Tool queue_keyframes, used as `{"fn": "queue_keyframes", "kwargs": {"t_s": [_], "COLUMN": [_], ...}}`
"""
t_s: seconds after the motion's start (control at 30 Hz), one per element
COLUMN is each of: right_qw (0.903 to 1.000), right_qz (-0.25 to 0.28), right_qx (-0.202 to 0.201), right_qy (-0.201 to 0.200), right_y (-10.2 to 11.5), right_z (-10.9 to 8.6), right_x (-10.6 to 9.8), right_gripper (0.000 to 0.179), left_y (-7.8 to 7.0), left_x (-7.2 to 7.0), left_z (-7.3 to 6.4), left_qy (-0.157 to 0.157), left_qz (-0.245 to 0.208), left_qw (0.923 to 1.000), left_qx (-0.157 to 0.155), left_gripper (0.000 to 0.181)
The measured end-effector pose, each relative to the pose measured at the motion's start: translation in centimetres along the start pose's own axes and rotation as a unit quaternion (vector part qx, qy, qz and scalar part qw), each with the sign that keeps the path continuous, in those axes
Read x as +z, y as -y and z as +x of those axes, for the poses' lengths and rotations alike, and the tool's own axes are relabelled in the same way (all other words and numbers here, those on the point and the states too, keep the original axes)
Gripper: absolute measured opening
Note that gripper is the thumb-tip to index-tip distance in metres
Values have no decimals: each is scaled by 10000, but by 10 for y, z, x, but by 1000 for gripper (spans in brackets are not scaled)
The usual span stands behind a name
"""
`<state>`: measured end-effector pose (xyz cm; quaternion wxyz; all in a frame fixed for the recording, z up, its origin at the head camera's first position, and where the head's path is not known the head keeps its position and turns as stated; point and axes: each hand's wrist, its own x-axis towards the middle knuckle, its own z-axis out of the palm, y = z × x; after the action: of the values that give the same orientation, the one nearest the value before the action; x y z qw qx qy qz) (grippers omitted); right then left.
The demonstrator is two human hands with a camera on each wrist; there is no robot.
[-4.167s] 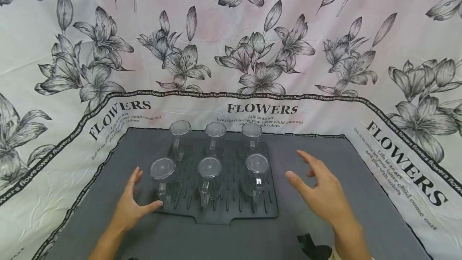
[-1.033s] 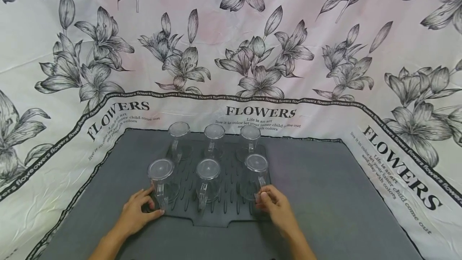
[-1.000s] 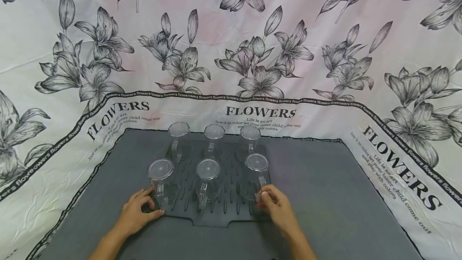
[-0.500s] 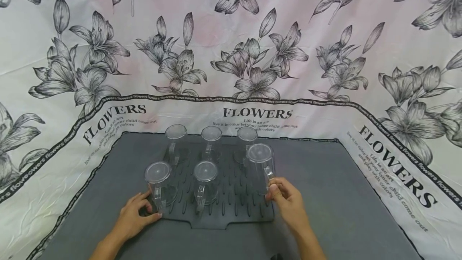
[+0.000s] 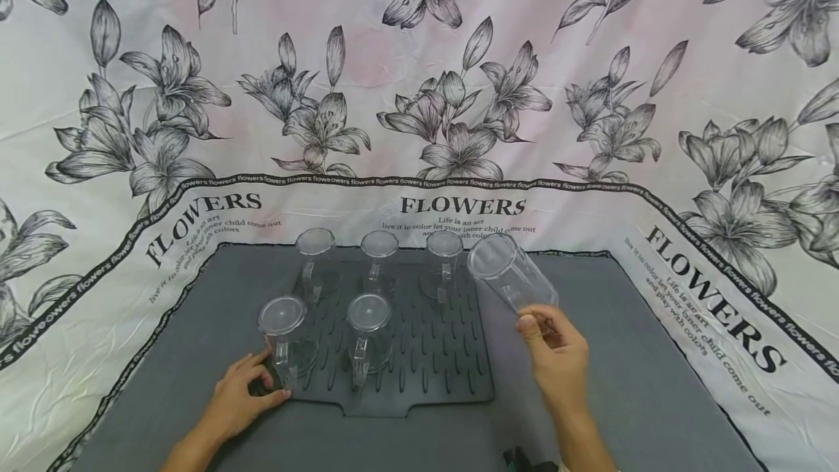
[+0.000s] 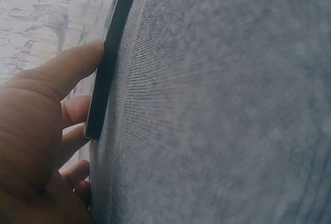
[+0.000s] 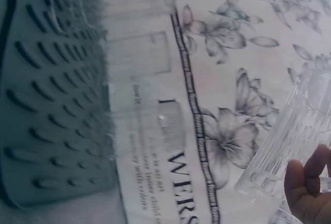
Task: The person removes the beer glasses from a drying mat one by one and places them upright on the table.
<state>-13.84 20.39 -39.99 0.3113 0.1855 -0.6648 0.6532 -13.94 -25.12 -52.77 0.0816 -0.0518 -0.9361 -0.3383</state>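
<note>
My right hand (image 5: 560,359) pinches a clear mug (image 5: 514,272) near its handle, above the table to the right of the dark ridged drying mat (image 5: 432,366). That mug is tilted, base up to the left; the right wrist view also shows the raised mug (image 7: 274,149). My left hand (image 5: 237,395) holds the mat's front left corner, thumb on the front edge and fingers by the left side. Beside those fingers a clear mug (image 5: 282,315) stands upside down, with another mug (image 5: 369,312) to its right. Its farther fingertips are partly hidden.
Three more upturned clear mugs line the mat's back: left mug (image 5: 315,242), middle mug (image 5: 379,244), right mug (image 5: 444,245). Grey cloth (image 5: 629,392) covers the table. A flower-printed curtain (image 5: 367,79) rises behind it and along both sides.
My right hand has taken the front right mug by its handle, lifted it off the mat, moved it right and tilted it. My left hand came to the mat's corner and has stayed there.
</note>
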Motion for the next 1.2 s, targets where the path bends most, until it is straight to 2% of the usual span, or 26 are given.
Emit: {"fn": "queue_keyframes", "kwargs": {"t_s": [0.23,0.27,0.5,0.63,0.83,1.03,1.2], "right_qw": [9938,9923,9801,9731,9560,9394,9334], "right_qz": [249,117,124,-292,-1009,-1642,-1897], "right_qx": [-1084,-1230,-1975,-2280,-2754,-3007,-3044], "right_qy": [2,16,123,180,88,91,137], "right_y": [8,13,27,37,47,43,41], "right_z": [14,16,22,23,27,27,25], "right_x": [-11,-10,-8,-3,3,-1,-5], "right_gripper": [10,10,22,30,37,41,42], "left_y": [0,0,-4,-7,-11,-18,-27], "left_x": [1,1,-1,-3,-6,-23,-51], "left_z": [0,0,-2,-6,-9,-12,-9], "left_qy": [78,102,180,172,-15,54,-114], "left_qz": [-69,-73,-24,42,-3,-125,179], "left_qw": [9999,9999,9998,9998,9999,9999,9998], "left_qx": [-76,-97,-118,-92,120,-11,-1], "left_gripper": [37,38,36,35,31,24,22]}}
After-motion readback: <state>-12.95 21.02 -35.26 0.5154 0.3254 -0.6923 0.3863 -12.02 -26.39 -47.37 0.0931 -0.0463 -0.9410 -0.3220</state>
